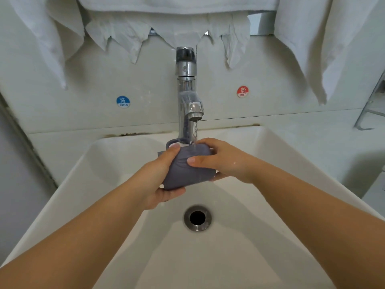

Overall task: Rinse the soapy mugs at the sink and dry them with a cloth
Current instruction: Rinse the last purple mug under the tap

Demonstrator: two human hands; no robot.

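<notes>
"COLD" sticker [123, 102], "HOT" sticker [242, 92], wall [83, 97].

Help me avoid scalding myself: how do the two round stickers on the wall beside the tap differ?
The COLD sticker is blue, while the HOT sticker is red. The COLD sticker sits left of the tap, the HOT sticker right of it. The COLD sticker also sits slightly lower in the picture than the HOT one. Both are small round labels on the white wall, each with a Chinese character above the English word.

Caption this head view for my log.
Both hands hold a grey mug under the running tap.
</notes>
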